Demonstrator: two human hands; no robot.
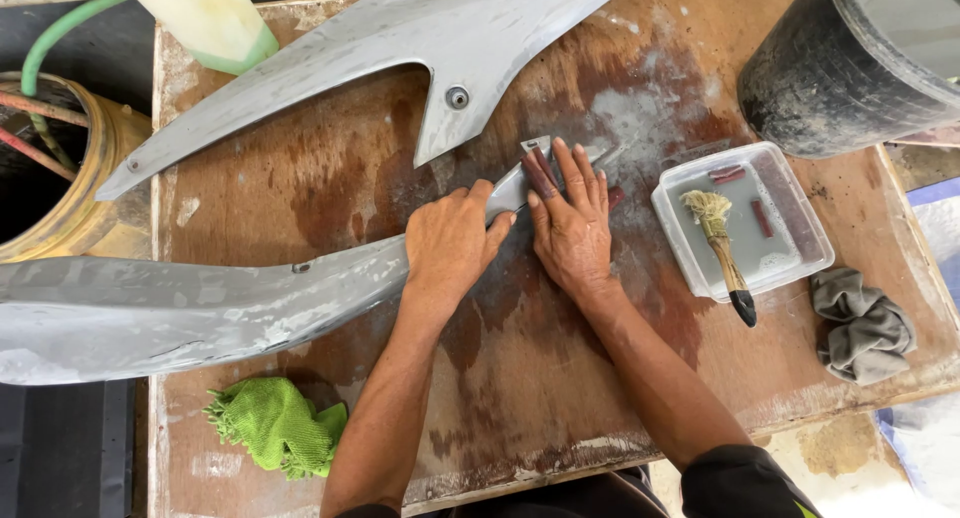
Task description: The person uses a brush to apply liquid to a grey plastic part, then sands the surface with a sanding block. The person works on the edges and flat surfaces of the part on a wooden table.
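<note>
The long grey body panel lies across the wooden table, its narrow tip near the middle, pointing toward one o'clock. The right hand lies flat on that tip, fingers stretched and pressed over a small reddish-brown sanding piece — not curled around it. The left hand clamps down on the panel just at eight o'clock of the right, fingers bent over its edge.

Good work here probably means even, flat finger pressure and short strokes along the tip, with the left hand keeping the panel from sliding. A second grey panel sits at eleven o'clock. At three o'clock, a clear tray holds a brush; a green cloth lies at seven o'clock.
</note>
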